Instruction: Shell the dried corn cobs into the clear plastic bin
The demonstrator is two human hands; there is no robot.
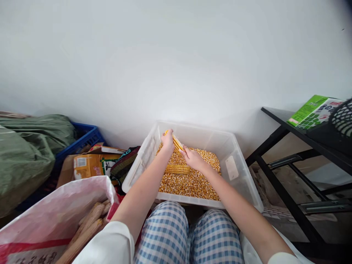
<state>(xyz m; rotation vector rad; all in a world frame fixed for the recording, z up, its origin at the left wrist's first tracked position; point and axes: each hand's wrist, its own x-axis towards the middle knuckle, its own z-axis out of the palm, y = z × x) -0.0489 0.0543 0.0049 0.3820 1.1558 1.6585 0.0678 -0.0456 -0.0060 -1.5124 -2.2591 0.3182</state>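
Observation:
Between my two hands is an ear of corn (177, 142), tilted over a clear plastic bin (242, 165). A paler strip runs along its upper side. My left hand (167, 141) is closed around the upper left end, and some yellow kernels show past the fingers. At the lower right end, my right hand (191, 157) grips the ear with the thumb lying along it. Loose corn kernels (189, 185) cover the bin's floor. A second ear of corn (177, 169), full of kernels, lies on them just below my hands.
To the left, an open white and red sack (68, 194) holds bare corncobs (90, 220). Behind it are an orange box (88, 165), a blue crate (85, 135) and a green bag (35, 146). A black metal stand (275, 172) at right carries a green box (313, 110). A white wall rises behind.

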